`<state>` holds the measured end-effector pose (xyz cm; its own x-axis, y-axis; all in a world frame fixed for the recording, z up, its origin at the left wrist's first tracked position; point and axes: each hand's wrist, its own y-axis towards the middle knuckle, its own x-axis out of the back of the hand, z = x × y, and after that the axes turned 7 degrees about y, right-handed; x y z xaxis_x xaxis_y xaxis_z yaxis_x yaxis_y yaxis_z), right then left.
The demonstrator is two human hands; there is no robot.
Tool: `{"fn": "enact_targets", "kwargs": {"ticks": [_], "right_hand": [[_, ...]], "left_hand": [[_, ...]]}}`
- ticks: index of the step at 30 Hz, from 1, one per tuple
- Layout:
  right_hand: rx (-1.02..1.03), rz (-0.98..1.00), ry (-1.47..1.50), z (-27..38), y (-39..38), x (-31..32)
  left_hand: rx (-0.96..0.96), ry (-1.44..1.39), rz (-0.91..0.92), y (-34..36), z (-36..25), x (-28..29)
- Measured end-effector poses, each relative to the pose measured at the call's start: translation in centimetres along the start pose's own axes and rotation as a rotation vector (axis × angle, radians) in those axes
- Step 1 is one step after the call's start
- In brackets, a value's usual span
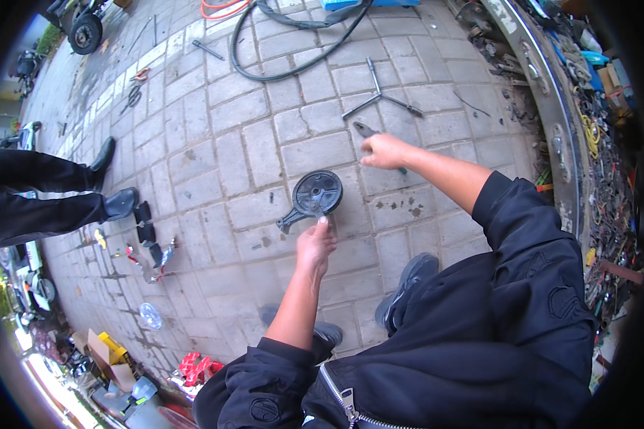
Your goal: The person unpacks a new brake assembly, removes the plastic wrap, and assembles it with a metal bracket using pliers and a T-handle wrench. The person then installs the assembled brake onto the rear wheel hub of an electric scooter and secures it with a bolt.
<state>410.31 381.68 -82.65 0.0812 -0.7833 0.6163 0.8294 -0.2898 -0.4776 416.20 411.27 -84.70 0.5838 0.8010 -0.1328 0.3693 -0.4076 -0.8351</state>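
Gripping a round black part (318, 189) with a projecting arm by its near edge, the left hand (315, 249) holds it over the grey paving (245, 227), thumb on top. Farther off to the right, the right hand (384, 151) has its fingers closed around pliers (366, 129), and a three-armed wrench (378, 94) lies just beyond them.

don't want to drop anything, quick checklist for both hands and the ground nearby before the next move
1. Left hand on drum-brake plate: ok, thumb at its near edge.
2. Pliers in right hand: ok.
3. Pliers apart from drum-brake plate: ok.
4. Y-shaped socket wrench out of hand: ok, on the paving.
5. Other person's boots clear: ok, off left.
6. Firmness of either grip: cannot tell.
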Motion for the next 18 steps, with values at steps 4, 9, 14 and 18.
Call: {"fn": "enact_targets", "kwargs": {"ticks": [4,9,14,18], "right_hand": [[-0.174,0.152,0.49,2.6,-0.1,-2.8],[-0.243,0.101,0.963,6.9,0.1,-2.5],[-0.09,-0.072,1.088,12.0,0.1,-0.5],[0.157,-0.149,1.019,16.3,-1.3,1.7]], "left_hand": [[-0.065,0.078,0.001,-1.9,-2.3,0.8],[-0.253,0.217,-0.023,-4.5,-5.8,2.0],[-0.465,0.423,-0.034,-8.9,-10.3,4.0],[-0.523,0.597,-0.035,-12.9,-13.9,6.4]]}}
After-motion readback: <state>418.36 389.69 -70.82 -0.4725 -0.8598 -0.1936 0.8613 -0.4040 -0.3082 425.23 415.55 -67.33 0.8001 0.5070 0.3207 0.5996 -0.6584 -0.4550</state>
